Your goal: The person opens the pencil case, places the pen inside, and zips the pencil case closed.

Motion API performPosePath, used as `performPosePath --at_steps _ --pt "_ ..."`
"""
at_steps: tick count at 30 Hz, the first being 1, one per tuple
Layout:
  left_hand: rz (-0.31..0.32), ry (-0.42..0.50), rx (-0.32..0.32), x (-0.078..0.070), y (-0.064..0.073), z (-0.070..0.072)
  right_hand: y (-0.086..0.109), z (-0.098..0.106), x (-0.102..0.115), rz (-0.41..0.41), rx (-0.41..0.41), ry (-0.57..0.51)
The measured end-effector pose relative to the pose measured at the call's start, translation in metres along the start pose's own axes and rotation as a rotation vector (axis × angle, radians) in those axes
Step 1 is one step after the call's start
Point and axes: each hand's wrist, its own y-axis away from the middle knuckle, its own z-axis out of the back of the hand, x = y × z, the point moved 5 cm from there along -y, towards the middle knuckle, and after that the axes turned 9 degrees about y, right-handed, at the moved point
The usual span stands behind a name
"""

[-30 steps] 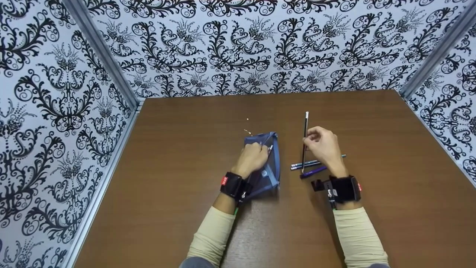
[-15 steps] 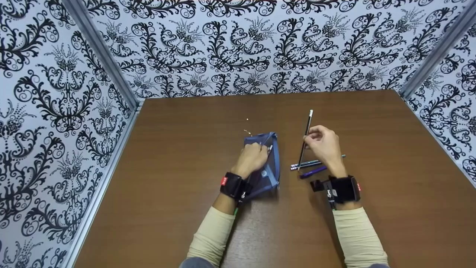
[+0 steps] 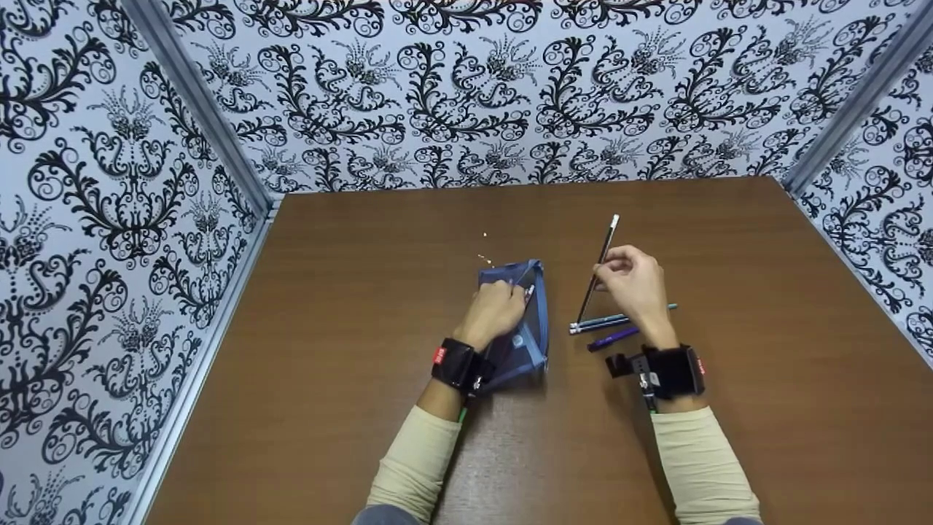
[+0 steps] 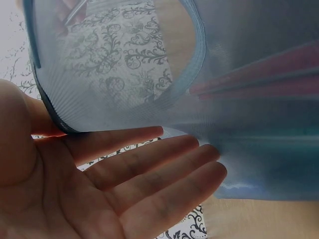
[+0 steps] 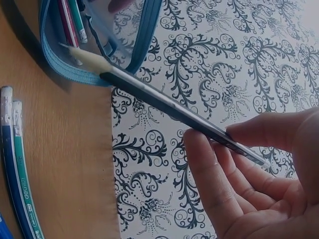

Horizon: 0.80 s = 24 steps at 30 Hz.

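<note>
My left hand grips the edge of a translucent blue zip pencil case. In the left wrist view its fingers stretch along the case's wall, and the thumb tip is hidden. Red and green pencils lie inside the case, whose zipped mouth stands open towards the right. Between thumb and fingertips, my right hand pinches a dark pencil with silver stripes. The white end of this pencil points up and away; its sharpened tip slants down to the left, and in the head view appears over the pencils below.
Blue and green pencils with white erasers lie side by side on the brown table, under my right hand. Near them lies a purple pen. Small pale crumbs sit behind the case. Patterned walls enclose the table.
The pencil in my right hand has tilted: its white end has swung right and its tip has moved left and up. My left hand and the case have stayed in place.
</note>
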Motion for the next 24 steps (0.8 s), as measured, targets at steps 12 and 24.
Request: performPosePath --at_steps 12,24 --pt "0.043 0.024 0.010 0.0011 -0.0002 0.0000 0.0007 -0.0041 0.0010 -0.025 0.020 -0.071" --pt "0.013 -0.017 -0.001 -0.0012 -0.0003 0.0005 0.0028 -0.0087 0.0034 -0.025 0.007 -0.091"
